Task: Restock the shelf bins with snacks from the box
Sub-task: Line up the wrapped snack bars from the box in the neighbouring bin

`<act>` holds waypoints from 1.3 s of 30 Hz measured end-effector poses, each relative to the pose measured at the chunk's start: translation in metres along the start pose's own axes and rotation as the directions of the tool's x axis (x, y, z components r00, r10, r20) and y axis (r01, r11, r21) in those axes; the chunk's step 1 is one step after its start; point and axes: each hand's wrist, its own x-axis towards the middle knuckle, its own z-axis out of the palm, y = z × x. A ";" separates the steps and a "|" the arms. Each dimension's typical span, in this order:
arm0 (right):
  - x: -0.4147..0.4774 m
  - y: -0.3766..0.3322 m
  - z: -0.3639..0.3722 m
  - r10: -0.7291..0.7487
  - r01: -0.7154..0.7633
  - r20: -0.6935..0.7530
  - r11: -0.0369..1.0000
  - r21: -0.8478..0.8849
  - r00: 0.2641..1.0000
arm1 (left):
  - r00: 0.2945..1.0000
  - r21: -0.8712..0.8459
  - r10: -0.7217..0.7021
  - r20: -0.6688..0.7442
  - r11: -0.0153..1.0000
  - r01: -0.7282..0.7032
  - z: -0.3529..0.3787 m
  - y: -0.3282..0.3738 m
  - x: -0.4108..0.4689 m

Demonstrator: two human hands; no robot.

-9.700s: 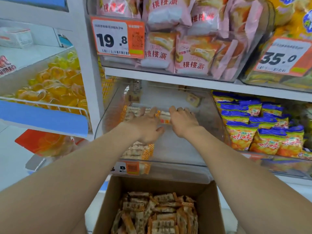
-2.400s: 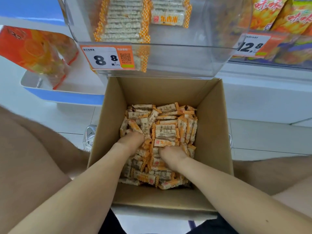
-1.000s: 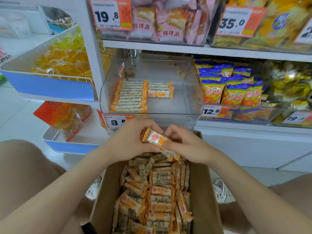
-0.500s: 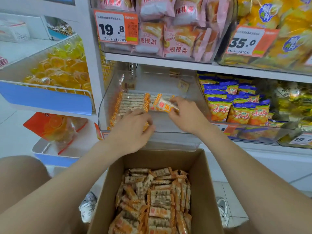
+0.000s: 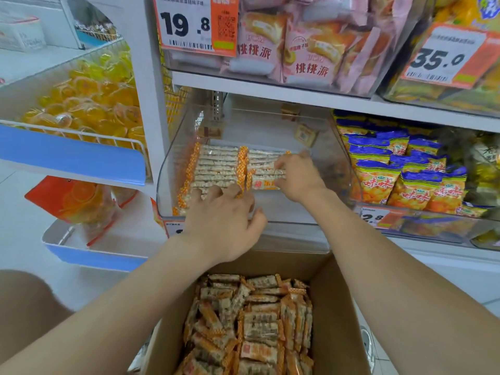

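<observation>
A clear plastic shelf bin [image 5: 295, 235] holds two rows of orange-edged snack bars: a long left row [image 5: 216, 165] and a shorter right row [image 5: 261, 161]. My right hand [image 5: 299, 178] is inside the bin, with its fingers curled round the near end of the right row, at the front bar with a red label [image 5: 263, 184]. My left hand [image 5: 226, 221] reaches over the bin's front wall with its fingers spread, the tips touching the near end of the left row. Below stands the open cardboard box [image 5: 334, 307], holding several loose snack bars [image 5: 257, 326].
Blue-and-yellow snack bags [image 5: 405, 174] fill the bin to the right. A bin of pink pastry packs [image 5: 297, 50] sits on the shelf above. A wire basket of yellow jelly cups [image 5: 81, 104] is at the left. A white shelf post [image 5: 147, 104] runs beside the clear bin.
Both hands lifted snack bars out of the box to the bin. The right hand has now lowered its bars onto the right row, and the left hand has moved forward to the left row.
</observation>
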 end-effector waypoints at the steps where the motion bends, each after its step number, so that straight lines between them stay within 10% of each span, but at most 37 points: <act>1: 0.001 -0.002 0.000 0.017 -0.017 0.008 0.999 0.039 1.000 | 1.000 0.000 0.002 0.006 1.000 -0.002 -0.001 0.000 0.000; 14: -0.021 -0.001 -0.016 0.031 -0.032 -0.034 0.999 -0.023 0.999 | 0.999 -0.018 0.016 -0.042 1.000 -0.016 -0.007 -0.002 -0.003; 20: -0.120 -0.008 -0.042 -0.258 0.313 -0.319 0.940 0.134 0.912 | 0.941 -0.159 0.059 -0.333 0.980 -0.118 -0.010 -0.002 -0.020; 24: -0.198 -0.006 -0.043 -0.402 0.419 -0.130 0.893 0.166 0.906 | 0.878 -0.220 0.125 -0.463 0.943 -0.250 -0.010 0.014 -0.056; 28: -0.226 0.013 0.006 -0.344 0.339 0.312 0.938 0.072 0.885 | 0.978 -0.095 0.203 0.054 0.976 -0.197 0.024 0.021 -0.078; 31: -0.221 0.033 0.063 -0.213 0.235 0.473 0.972 0.013 0.855 | 0.872 0.032 0.159 0.463 0.980 -0.196 0.062 0.018 -0.074; 39: -0.217 0.066 0.174 0.042 -0.058 0.595 0.998 0.007 0.803 | 0.748 -0.048 0.065 0.661 0.998 -0.044 0.158 -0.009 -0.056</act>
